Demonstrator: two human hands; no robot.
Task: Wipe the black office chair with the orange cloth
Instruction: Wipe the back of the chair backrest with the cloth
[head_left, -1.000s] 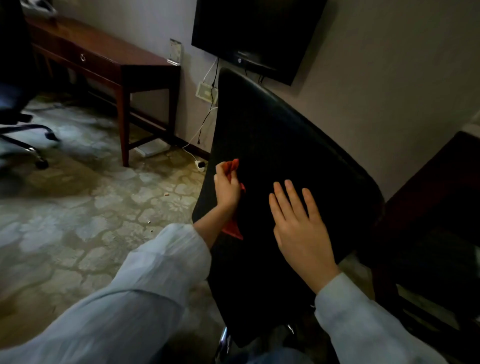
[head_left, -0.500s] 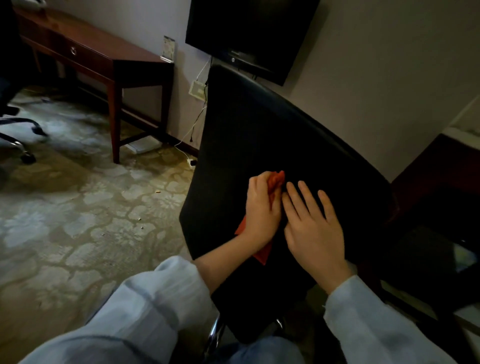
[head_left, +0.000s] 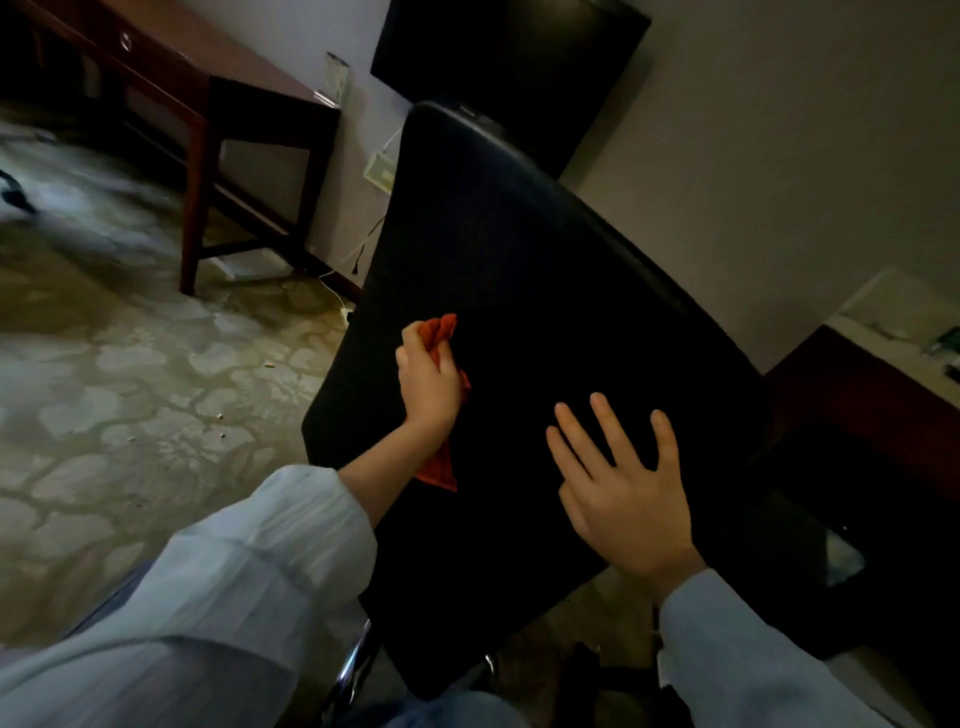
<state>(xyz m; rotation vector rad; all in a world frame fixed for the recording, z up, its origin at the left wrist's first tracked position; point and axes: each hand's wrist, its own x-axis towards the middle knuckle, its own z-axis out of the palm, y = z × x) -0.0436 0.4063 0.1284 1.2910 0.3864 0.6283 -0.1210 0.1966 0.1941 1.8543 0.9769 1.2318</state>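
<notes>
One left hand holds cloth against chair.

The left hand is being curled around the orange cloth; the right hand is being held flat, fingers spread.

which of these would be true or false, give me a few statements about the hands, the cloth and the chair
1. The left hand grips the orange cloth. True.
2. The right hand holds a second cloth. False: it holds nothing and rests open, fingers spread, on the black office chair.
3. Part of the cloth shows below the left wrist. True.
4. The wooden desk stands to the right of the chair. False: it stands to the left, along the wall.
</notes>
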